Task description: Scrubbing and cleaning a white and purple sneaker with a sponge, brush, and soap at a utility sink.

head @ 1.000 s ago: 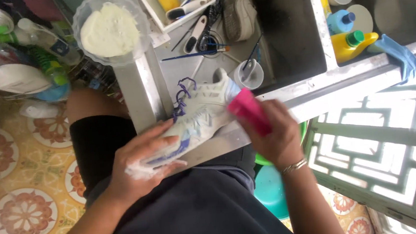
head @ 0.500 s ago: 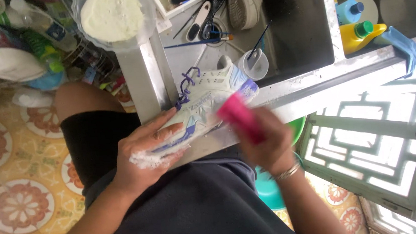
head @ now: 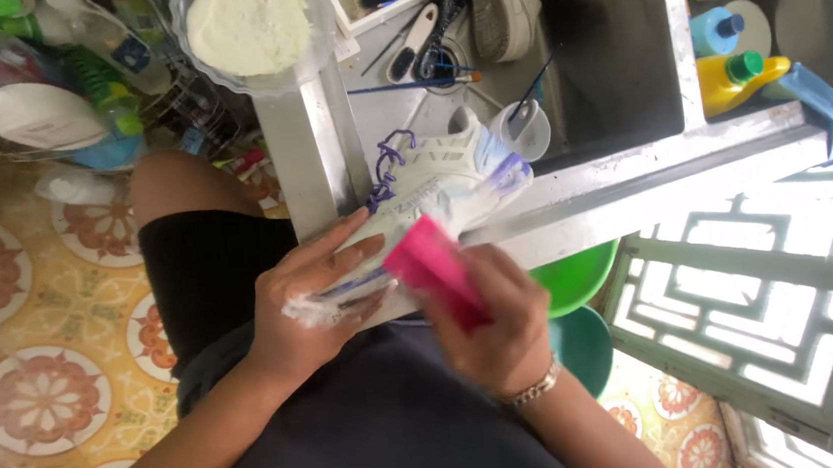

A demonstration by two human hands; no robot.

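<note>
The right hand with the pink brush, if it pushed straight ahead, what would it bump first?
Most likely the white and purple sneaker: the right hand aims its pink brush at the sneaker's side, apparently touching already.

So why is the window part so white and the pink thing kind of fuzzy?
Head view: daylight through the patterned grille blows out to white glare; the pink brush in the right hand is smeared by motion blur; the sneaker, held by the left hand, looks only slightly soft.

Mesh cloth sneaker [head: 433,197] (sudsy), glossy pink plastic brush [head: 435,268].
</note>
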